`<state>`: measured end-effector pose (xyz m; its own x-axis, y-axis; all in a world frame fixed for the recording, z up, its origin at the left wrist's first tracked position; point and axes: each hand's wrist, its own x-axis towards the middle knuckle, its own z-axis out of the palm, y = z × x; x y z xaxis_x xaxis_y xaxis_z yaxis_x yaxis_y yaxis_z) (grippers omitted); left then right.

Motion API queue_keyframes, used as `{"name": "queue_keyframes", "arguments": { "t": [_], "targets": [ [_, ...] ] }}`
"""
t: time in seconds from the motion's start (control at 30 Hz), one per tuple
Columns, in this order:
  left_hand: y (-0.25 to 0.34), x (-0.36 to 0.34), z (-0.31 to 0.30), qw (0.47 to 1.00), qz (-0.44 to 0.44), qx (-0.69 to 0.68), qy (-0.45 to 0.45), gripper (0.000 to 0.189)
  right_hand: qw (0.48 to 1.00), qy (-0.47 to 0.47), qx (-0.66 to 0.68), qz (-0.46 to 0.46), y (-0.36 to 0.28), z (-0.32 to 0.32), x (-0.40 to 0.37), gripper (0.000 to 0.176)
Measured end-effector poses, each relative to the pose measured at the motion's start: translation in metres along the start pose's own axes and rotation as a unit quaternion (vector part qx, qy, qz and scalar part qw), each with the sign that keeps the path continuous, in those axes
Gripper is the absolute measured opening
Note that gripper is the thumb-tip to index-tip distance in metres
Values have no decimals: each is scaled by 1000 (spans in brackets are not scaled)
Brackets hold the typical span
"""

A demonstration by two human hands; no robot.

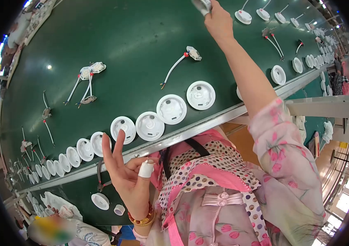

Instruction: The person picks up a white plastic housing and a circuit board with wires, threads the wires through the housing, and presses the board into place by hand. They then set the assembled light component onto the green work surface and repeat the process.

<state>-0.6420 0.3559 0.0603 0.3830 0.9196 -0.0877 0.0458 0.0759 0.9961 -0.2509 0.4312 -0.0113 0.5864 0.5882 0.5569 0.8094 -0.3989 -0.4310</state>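
My right hand (219, 21) reaches out to the far side of the green bench (141, 37), fingers closed on a white round housing (202, 5) that the top edge partly cuts off. My left hand (129, 176) is raised before the near edge, its index and middle fingers stretched apart and nothing seen in it. White tape (145, 169) wraps its thumb. Behind those fingers runs a row of white round housings, among them one large housing (171, 109). Beyond them lies a small circuit board (193, 53) with white wires.
More wired boards (86, 74) lie to the left. Wired white discs (243, 17) stand along the far right. A metal rail (199, 128) edges the bench in front of me. Below it at left are a loose white cap (100, 201) and a tape roll (119, 210). Other people sit nearby.
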Motion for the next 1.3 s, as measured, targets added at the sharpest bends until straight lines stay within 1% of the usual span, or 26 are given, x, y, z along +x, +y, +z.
{"name": "queue_keyframes", "arguments": {
  "t": [0.03, 0.13, 0.17, 0.27, 0.3, 0.4, 0.5, 0.53, 0.6, 0.67, 0.7, 0.73, 0.77, 0.8, 0.83, 0.87, 0.9, 0.93, 0.97, 1.0, 1.07, 1.1, 1.2, 1.23, 1.27, 1.3],
  "targets": [
    [-1, 0, 0, 1000, 1, 4, 2, 79, 991, 13, -132, -24, 10, 6, 5, 39],
    [-4, -2, -4, 1000, 2, 3, 13, 78, 968, -103, -217, -67, 34, 27, 0, 43],
    [-4, -2, -6, 1000, 1, 0, 16, 77, 955, -113, -254, -106, 36, 33, -4, 34],
    [-1, -1, -13, 1000, -20, -4, 15, 80, 922, -195, -330, -56, 21, 29, -5, 44],
    [-1, 0, -15, 1000, -17, -3, 13, 78, 922, -222, -318, -20, 9, 18, -2, 48],
    [-4, 1, -17, 1000, -15, -15, 20, 77, 978, -194, -74, -19, -32, -30, -17, 56],
    [-2, 4, -12, 1000, -18, -19, 9, 77, 937, -327, 8, -127, -29, -23, -49, 62],
    [-3, 4, -11, 1000, -7, -12, 1, 77, 936, -326, -50, -127, -36, -23, -58, 54],
    [-4, 6, -7, 1000, 19, -2, -15, 77, 928, -352, -66, -98, -44, -16, -59, 40],
    [-3, 8, -6, 999, 48, 21, -14, 78, 952, -295, -34, -77, -46, -11, -57, 27],
    [-3, 8, -5, 997, 70, 44, 6, 77, 961, -259, -44, -88, -49, -11, -55, 22],
    [-1, 9, -4, 993, 92, 68, 26, 76, 972, -214, -2, -100, -56, -15, -53, 23],
    [4, 8, 0, 988, 113, 93, 50, 60, 979, -166, 41, -112, -66, -21, -51, 24],
    [4, 10, 1, 982, 135, 97, 85, 54, 978, -95, 72, -174, -87, -35, -52, 28],
    [4, 12, -4, 990, 108, 42, 82, 51, 966, -70, 77, -238, -114, -53, -58, 34],
    [4, 14, -8, 994, 79, -11, 76, 49, 938, -89, 119, -312, -138, -70, -69, 31],
    [1, 12, -8, 996, 23, -80, 41, 44, 910, -88, 152, -376, -159, -71, -83, 22],
    [-2, 11, -8, 989, -32, -148, 7, 40, 886, -52, 207, -413, -174, -73, -102, 15],
    [-5, 10, -10, 973, -85, -213, -23, 37, 877, -67, 208, -427, -185, -81, -120, 17],
    [-10, 10, -15, 955, -113, -251, -108, 32, 866, -55, 215, -448, -186, -82, -124, 19],
    [-17, 7, -29, 897, -169, -317, -259, 28, 838, -35, 242, -488, -186, -84, -134, 22],
    [-4, 3, -17, 935, -161, -248, -197, 28, 830, -68, 239, -500, -180, -90, -128, 33],
    [-8, -4, -25, 928, -145, -268, -215, 26, 819, -120, 321, -461, -171, -91, -127, 49],
    [-5, -6, -27, 920, -156, -308, -185, 25, 827, -201, 426, -307, -171, -94, -130, 54],
    [-8, -10, -29, 920, -140, -320, -179, 25, 800, -281, 511, -142, -171, -99, -135, 60],
    [-14, -12, -30, 920, -118, -331, -173, 25, 739, -353, 574, 23, -169, -104, -139, 66]
  ]
}}
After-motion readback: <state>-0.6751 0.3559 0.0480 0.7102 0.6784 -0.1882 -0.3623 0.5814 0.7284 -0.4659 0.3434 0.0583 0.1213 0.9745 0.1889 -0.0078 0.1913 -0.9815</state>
